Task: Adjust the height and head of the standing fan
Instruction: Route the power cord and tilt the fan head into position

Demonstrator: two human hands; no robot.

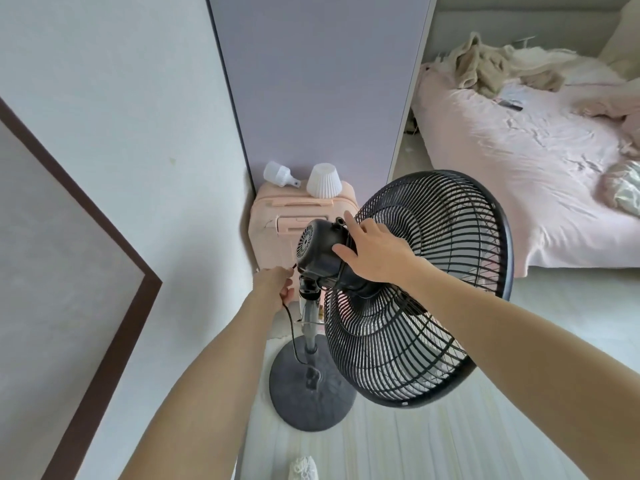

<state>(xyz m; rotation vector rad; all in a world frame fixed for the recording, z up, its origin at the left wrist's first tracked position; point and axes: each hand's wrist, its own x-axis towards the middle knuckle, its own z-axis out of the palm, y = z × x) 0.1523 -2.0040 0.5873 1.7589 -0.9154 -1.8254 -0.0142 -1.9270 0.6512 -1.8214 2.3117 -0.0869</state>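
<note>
A black standing fan stands in front of me, its round grille (429, 289) facing right and tilted. Its black motor housing (317, 249) sits atop a silver pole (309, 327) that rises from a round dark base (308, 400). My right hand (377, 252) lies over the motor housing where it meets the grille, fingers spread on it. My left hand (277, 284) is closed at the neck joint just under the housing, by the black power cord (292, 336); what its fingers pinch is hidden.
A pink suitcase (277, 216) stands behind the fan with a white pleated lampshade (325, 180) and a white bulb (278, 173) on top. A lilac wardrobe panel (318, 81) rises behind. A bed with pink sheets (519, 161) lies to the right. White wall on the left.
</note>
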